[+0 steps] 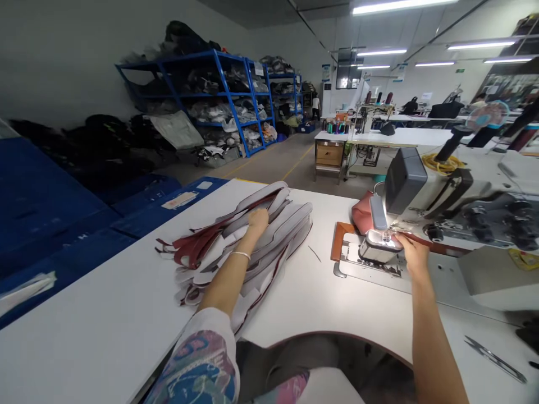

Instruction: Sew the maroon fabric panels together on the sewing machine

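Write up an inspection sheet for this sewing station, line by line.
Surface: white table with a curved cut-out at the seat.
Job's things: stack of grey and dark red cut pieces; sewing machine, lamp lit at the needle, reddish piece behind it.
Clutter: thread snips at the right edge.
Grips: left hand rests on the stack; right hand at the presser foot, whether it holds anything cannot be told.
Cables: coiled yellow cord behind the machine.
Surroundings: blue shelving with bundles, blue crates at left, further tables behind.
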### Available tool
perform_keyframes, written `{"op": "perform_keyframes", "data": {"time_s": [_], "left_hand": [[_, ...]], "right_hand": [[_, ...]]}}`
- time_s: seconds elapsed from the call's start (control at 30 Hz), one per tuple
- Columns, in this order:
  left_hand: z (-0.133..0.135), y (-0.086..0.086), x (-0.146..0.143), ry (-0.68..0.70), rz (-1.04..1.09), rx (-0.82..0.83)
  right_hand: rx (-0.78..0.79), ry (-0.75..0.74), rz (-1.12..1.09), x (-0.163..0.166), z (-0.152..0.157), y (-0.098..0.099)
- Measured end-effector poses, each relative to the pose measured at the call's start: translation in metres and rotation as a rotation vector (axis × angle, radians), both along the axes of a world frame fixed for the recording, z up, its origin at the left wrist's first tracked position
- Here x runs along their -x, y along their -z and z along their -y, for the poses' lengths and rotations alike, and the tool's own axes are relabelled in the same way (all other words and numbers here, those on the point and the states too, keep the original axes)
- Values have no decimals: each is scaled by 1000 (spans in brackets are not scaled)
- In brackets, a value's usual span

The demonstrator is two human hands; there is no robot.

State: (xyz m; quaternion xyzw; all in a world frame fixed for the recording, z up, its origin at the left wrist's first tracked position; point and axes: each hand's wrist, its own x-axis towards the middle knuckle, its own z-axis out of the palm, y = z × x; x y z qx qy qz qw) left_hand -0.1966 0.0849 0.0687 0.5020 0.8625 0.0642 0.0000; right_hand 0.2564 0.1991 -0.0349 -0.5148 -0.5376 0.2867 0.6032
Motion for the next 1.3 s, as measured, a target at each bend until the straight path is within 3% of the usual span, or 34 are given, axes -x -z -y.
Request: {"op": "perform_keyframes", "data": {"time_s": [0.1,0.17,0.27,0.33,0.37,0.43,0.53,0.63,0.77,0.87,0.97,1.13,1.3], "left_hand": [[16,-6,-28,-15,-84,-23],[38,0,-60,68,-125,-48],[81,34,-120,449,-90,-52],[103,68,-156,731,88,-29],[110,85,-170,805,169,-7],[115,113,-186,799,266,63],[101,131,-187,597,199,146],[76,125,-175,468,66,234],[55,101,-165,469,15,300],[59,80,-168,518,-28,215],[82,67,-177,616,4,71],[134,80,-203,950,439,23],[147,100,-239,992,480,-4]], "right_hand": [[21,19,-153,2,1,3],[23,94,-218,8,16,10],[72,187,-274,25,64,30],[220,20,-355,40,102,45],[322,-104,-354,47,119,51],[501,-329,-328,56,142,58],[555,-358,-328,56,152,57],[543,-310,-338,48,152,52],[508,-404,-353,51,160,60],[454,-401,-393,59,163,70],[441,-320,-462,63,163,66],[296,-386,-564,66,180,25],[154,-542,-406,65,211,6]]}}
